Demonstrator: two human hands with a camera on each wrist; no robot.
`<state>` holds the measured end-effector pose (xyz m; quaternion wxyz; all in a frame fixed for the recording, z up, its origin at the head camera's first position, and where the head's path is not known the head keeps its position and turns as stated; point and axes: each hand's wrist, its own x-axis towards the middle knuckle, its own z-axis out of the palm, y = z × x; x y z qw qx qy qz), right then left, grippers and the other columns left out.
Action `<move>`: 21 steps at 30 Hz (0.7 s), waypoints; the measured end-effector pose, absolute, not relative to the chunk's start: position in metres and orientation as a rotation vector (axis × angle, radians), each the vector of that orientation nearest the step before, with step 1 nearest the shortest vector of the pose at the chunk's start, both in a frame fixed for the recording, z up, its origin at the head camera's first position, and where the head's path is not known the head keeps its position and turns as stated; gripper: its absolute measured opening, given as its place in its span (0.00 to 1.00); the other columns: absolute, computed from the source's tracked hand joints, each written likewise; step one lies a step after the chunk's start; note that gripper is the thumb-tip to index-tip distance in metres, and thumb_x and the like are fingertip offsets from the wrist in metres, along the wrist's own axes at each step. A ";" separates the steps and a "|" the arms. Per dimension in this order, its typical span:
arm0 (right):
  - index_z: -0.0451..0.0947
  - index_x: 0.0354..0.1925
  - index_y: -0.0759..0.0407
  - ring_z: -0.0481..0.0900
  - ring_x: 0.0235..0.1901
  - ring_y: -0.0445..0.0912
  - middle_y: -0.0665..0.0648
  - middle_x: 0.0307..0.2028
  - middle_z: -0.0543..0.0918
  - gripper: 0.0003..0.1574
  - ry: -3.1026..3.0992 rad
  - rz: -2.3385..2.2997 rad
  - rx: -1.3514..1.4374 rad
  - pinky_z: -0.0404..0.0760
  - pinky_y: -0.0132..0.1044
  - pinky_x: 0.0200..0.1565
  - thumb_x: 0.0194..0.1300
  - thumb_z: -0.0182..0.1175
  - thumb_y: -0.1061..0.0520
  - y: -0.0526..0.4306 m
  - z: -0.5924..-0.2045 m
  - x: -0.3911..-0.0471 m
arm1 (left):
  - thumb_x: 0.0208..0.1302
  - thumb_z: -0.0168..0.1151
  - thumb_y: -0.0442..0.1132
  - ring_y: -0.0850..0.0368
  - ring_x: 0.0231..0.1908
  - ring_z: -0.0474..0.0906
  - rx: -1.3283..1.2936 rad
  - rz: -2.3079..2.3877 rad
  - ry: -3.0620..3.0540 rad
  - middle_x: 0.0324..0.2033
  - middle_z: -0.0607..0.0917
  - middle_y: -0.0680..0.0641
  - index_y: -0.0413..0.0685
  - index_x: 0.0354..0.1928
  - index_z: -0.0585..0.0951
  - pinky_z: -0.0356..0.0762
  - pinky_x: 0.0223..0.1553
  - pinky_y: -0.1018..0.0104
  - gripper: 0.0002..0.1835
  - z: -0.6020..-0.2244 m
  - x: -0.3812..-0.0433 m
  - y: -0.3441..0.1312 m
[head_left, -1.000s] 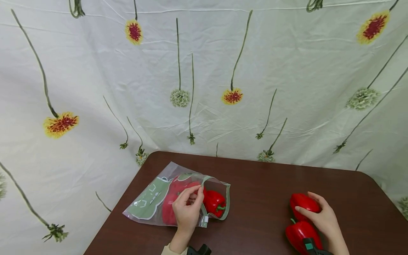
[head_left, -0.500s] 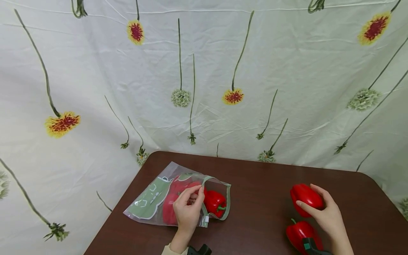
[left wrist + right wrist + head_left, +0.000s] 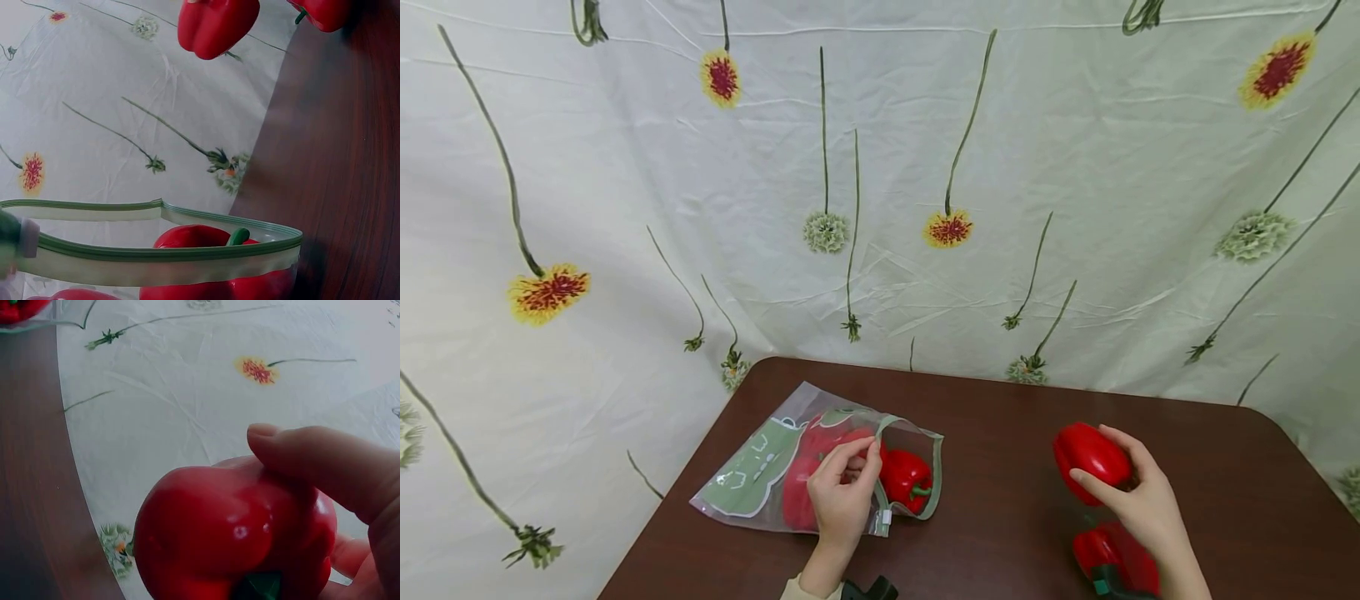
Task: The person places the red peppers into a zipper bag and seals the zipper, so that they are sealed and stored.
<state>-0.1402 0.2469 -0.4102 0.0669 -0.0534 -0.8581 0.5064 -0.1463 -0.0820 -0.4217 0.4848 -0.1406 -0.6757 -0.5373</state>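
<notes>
Hanging at the table's [image 3: 992, 475] 12 o'clock: cloth [image 3: 910, 92]. Right hand [image 3: 1146, 496] grips the upper pepper [image 3: 1086, 457], lower pepper [image 3: 1097, 548] at 6 o'clock partly hidden; left hand [image 3: 844, 497] pinches the bag [image 3: 745, 479].

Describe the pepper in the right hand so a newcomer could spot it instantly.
Start at the brown table, then find the right hand above its right side. The glossy red pepper sits in that hand's grip. Only it is held; other peppers lie in the bag or on the table.
</notes>
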 end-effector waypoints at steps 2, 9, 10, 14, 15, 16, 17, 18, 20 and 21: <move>0.55 0.69 0.53 0.67 0.52 0.60 0.64 0.61 0.64 0.48 -2.590 1.529 -0.128 0.80 0.37 0.34 0.57 0.66 0.46 0.242 -0.409 -0.141 | 0.40 0.66 0.15 0.56 0.17 0.74 -0.339 -1.307 -1.647 0.23 0.83 0.40 0.31 0.29 0.83 0.76 0.21 0.75 0.11 -0.422 -0.146 -0.082; 0.58 0.67 0.53 0.69 0.51 0.61 0.63 0.60 0.65 0.46 -2.556 1.615 -0.036 0.82 0.41 0.35 0.55 0.68 0.49 0.221 -0.410 -0.144 | 0.41 0.66 0.16 0.56 0.16 0.74 -0.335 -1.305 -1.646 0.22 0.83 0.41 0.32 0.29 0.83 0.76 0.21 0.75 0.11 -0.422 -0.146 -0.082; 0.59 0.66 0.52 0.69 0.51 0.61 0.63 0.59 0.66 0.45 -2.552 1.624 -0.022 0.82 0.41 0.35 0.55 0.69 0.50 0.217 -0.411 -0.144 | 0.40 0.66 0.15 0.56 0.16 0.74 -0.337 -1.304 -1.644 0.22 0.83 0.40 0.32 0.29 0.83 0.76 0.21 0.75 0.11 -0.422 -0.146 -0.082; 0.60 0.65 0.51 0.69 0.51 0.60 0.61 0.59 0.67 0.45 -2.527 1.669 0.041 0.82 0.41 0.35 0.53 0.70 0.52 0.203 -0.415 -0.147 | 0.40 0.66 0.15 0.56 0.16 0.74 -0.347 -1.306 -1.640 0.22 0.83 0.40 0.31 0.28 0.83 0.76 0.21 0.75 0.11 -0.422 -0.146 -0.082; 0.60 0.65 0.51 0.69 0.51 0.60 0.61 0.59 0.67 0.45 -2.521 1.681 0.059 0.82 0.41 0.35 0.53 0.70 0.52 0.200 -0.416 -0.148 | 0.40 0.66 0.15 0.56 0.16 0.74 -0.348 -1.302 -1.638 0.22 0.83 0.40 0.31 0.28 0.83 0.76 0.21 0.75 0.11 -0.422 -0.147 -0.082; 0.60 0.65 0.50 0.69 0.51 0.59 0.60 0.59 0.67 0.46 -2.519 1.693 0.070 0.82 0.41 0.36 0.52 0.70 0.52 0.196 -0.417 -0.148 | 0.40 0.66 0.15 0.57 0.17 0.74 -0.348 -1.302 -1.639 0.22 0.83 0.40 0.31 0.29 0.83 0.76 0.21 0.75 0.11 -0.422 -0.147 -0.082; 0.60 0.65 0.50 0.69 0.51 0.59 0.60 0.58 0.67 0.46 -2.519 1.705 0.081 0.82 0.41 0.36 0.52 0.71 0.53 0.193 -0.418 -0.149 | 0.40 0.66 0.15 0.57 0.17 0.74 -0.349 -1.301 -1.640 0.23 0.83 0.40 0.31 0.29 0.83 0.76 0.21 0.75 0.11 -0.422 -0.147 -0.082; 0.60 0.65 0.49 0.70 0.51 0.58 0.60 0.58 0.67 0.46 -2.517 1.715 0.096 0.82 0.40 0.36 0.52 0.71 0.53 0.190 -0.419 -0.149 | 0.40 0.66 0.15 0.57 0.17 0.74 -0.348 -1.299 -1.640 0.23 0.83 0.40 0.31 0.28 0.83 0.76 0.21 0.75 0.11 -0.421 -0.147 -0.082; 0.59 0.65 0.49 0.70 0.51 0.57 0.59 0.58 0.67 0.46 -2.515 1.746 0.121 0.82 0.39 0.37 0.51 0.71 0.54 0.183 -0.421 -0.150 | 0.40 0.66 0.15 0.57 0.17 0.74 -0.347 -1.297 -1.638 0.22 0.83 0.40 0.31 0.28 0.83 0.76 0.21 0.75 0.11 -0.421 -0.147 -0.082; 0.60 0.64 0.49 0.70 0.51 0.57 0.59 0.58 0.67 0.46 -2.514 1.758 0.132 0.82 0.38 0.37 0.51 0.71 0.54 0.180 -0.422 -0.150 | 0.40 0.66 0.15 0.57 0.17 0.74 -0.347 -1.296 -1.637 0.22 0.83 0.41 0.31 0.28 0.83 0.76 0.21 0.75 0.11 -0.421 -0.146 -0.082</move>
